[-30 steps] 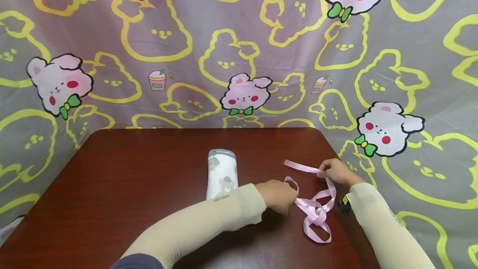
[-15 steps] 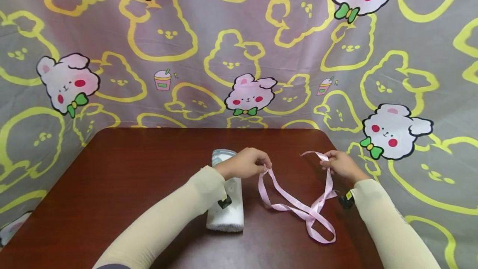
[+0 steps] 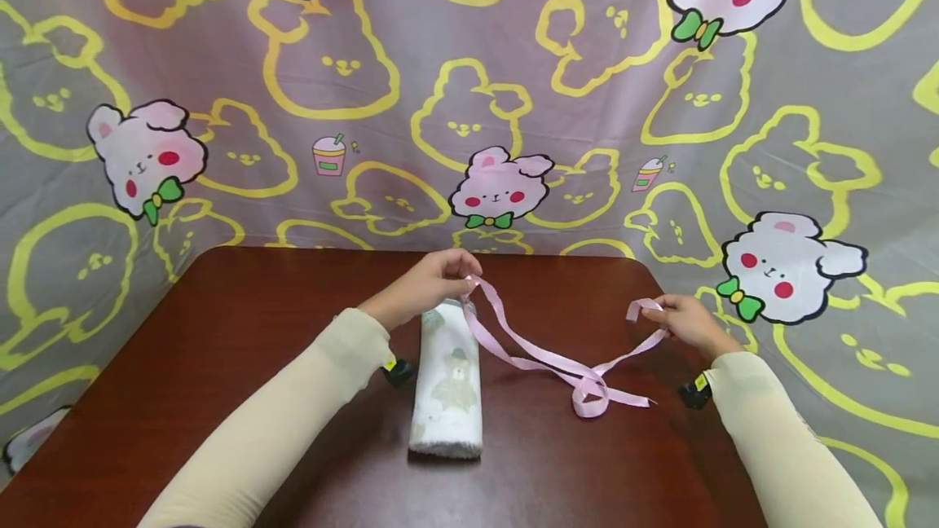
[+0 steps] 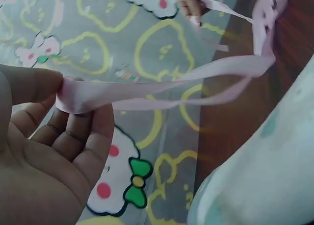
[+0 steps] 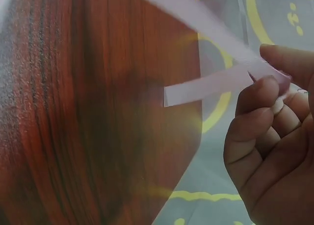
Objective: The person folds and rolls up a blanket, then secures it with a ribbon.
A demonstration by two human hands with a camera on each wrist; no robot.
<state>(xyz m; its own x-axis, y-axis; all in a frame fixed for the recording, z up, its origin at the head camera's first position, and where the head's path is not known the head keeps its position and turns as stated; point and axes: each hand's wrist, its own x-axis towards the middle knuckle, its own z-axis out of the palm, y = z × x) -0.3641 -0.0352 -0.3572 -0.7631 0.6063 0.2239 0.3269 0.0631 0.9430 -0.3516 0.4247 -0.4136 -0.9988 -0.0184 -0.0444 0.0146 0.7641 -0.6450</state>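
A long pink ribbon [image 3: 513,358] stretches between my two hands, its middle sagging into a loose knot-like tangle [image 3: 590,394] low over the table. My left hand [image 3: 433,290] pinches a folded loop of it above the far end of a rolled white towel [image 3: 449,385] with a bear print. In the left wrist view the thumb and fingers press together on the ribbon's bend. On the right, my right hand [image 3: 685,323] pinches the ribbon near one end; that short tail [image 5: 196,89] hangs free past the fingertips. Another loose end [image 3: 638,401] points right from the tangle.
The dark red-brown wooden table [image 3: 308,398] runs back to a cartoon-printed cloth [image 3: 381,129] hanging behind and at the right. A small black wrist device [image 3: 694,392] sits under the right wrist, with another [image 3: 398,371] under the left.
My left hand has risen from the tangle and moved left and away over the towel, drawing out a ribbon loop. The tangle has become smaller. The right hand still pinches near the end.
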